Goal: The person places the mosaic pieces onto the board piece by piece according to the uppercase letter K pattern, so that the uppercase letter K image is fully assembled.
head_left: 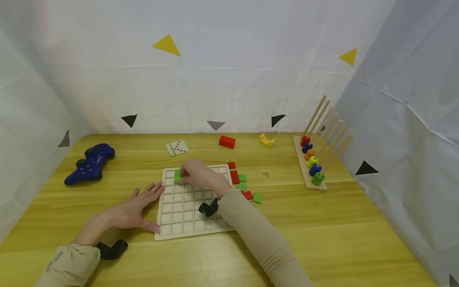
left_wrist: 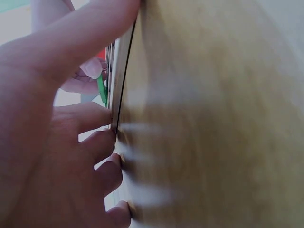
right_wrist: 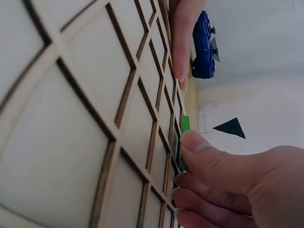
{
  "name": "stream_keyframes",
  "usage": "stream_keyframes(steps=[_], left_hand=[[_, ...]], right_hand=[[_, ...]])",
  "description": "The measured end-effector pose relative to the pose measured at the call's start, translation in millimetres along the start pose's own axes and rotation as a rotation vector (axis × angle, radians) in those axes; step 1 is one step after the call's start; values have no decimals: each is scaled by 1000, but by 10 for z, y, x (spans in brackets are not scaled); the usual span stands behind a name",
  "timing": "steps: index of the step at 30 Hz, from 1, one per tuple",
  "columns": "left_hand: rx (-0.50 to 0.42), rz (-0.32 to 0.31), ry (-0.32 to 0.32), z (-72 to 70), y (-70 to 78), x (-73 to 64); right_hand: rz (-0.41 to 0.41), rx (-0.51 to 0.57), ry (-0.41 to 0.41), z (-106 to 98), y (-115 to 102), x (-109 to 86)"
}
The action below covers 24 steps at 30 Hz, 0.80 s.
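Head view: right hand [head_left: 195, 174] pinches a green tile [head_left: 177, 179] between thumb and fingertips, standing it on edge in a far-left cell of the wooden grid board [head_left: 179, 223]; one more green tile [head_left: 177, 172] sits in the cell just beyond the pinch, other visible cells bare. Left hand [head_left: 138, 207] lies flat with straight fingers, holding nothing, pressed against the board's left edge. Loose red and green tiles [head_left: 242, 185] lie on the table [head_left: 340, 223] to the right of the gripping hand, off the board.

Head view looks down; both wrist views skim the grid board [head_left: 186, 203] closely.
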<state>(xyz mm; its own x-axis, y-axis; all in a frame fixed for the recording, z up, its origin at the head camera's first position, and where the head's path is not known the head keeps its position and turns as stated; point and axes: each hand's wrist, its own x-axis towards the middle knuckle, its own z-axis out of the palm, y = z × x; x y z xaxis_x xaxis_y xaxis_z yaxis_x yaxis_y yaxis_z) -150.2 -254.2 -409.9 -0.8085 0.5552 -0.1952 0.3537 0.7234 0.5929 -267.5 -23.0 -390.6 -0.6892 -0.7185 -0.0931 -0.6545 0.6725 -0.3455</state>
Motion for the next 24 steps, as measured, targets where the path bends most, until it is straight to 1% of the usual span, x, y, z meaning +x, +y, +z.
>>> stream_keyframes(steps=[13, 24], left_hand=[[2, -5, 1, -14, 32, -7], [1, -6, -2, -12, 21, -4]], right_hand=[[19, 15, 16, 45, -4, 3], [13, 35, 23, 57, 32, 6]])
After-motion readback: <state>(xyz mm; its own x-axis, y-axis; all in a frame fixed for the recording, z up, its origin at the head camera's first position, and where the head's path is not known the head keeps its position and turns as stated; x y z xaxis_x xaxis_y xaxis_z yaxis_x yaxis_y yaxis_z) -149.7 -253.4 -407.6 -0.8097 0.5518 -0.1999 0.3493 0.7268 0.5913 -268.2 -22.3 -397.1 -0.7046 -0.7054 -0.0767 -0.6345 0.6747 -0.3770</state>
